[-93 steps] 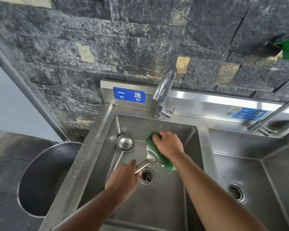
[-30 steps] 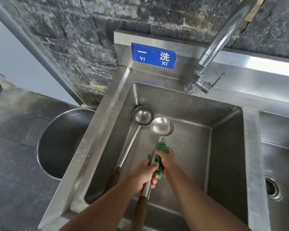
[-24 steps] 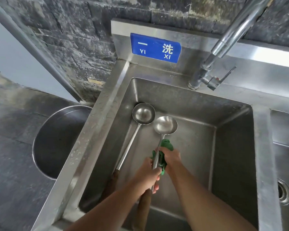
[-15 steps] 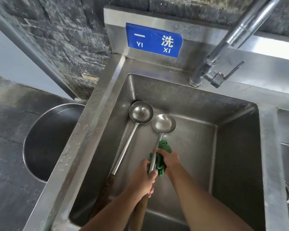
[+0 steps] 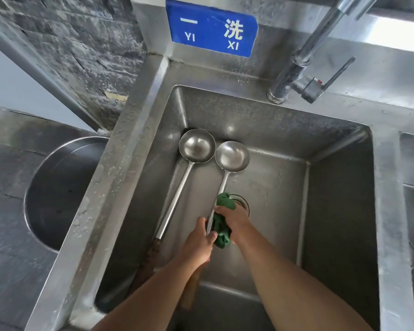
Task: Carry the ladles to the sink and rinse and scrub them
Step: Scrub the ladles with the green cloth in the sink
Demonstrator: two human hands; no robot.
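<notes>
Two ladles lie in the sink. The left hand grips the right ladle by its shaft, the right hand clamps a green scrub cloth around it. The other ladle rests untouched just left.

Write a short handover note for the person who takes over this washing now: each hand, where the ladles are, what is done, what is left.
Left hand: gripping the shaft of the right ladle.
Right hand: wrapping the green scouring cloth around that same shaft.
Left ladle: lying in the sink basin, untouched, bowl up near the back wall.
Faucet: no water visibly running.
Done: both ladles are in the sink.
Left: finish this one, scrub the other, rinse both.
</notes>
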